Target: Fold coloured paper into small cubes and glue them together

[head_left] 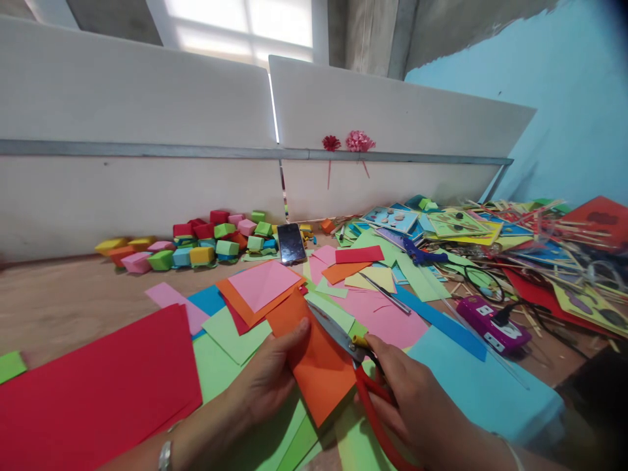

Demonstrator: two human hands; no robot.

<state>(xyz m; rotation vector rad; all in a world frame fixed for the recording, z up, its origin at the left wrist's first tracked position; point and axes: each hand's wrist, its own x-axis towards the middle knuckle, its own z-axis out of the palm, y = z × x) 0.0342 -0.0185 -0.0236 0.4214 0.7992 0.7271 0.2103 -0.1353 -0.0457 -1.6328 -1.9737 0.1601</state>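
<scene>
My left hand (267, 379) pinches an orange paper sheet (318, 373) by its left edge, thumb on top. My right hand (417, 409) grips red-handled scissors (343, 340). Their blades lie open across the orange sheet's upper right edge. Under both hands lie light green sheets (230, 337) and a large red sheet (93, 386) to the left.
Folded paper boxes (196, 245) in many colours are piled against the white partition, beside a phone (291, 243). Loose coloured sheets cover the table. A purple power strip (493, 324) with a cable, wooden sticks and craft cards crowd the right. Two paper flowers (348, 142) hang on the partition rail.
</scene>
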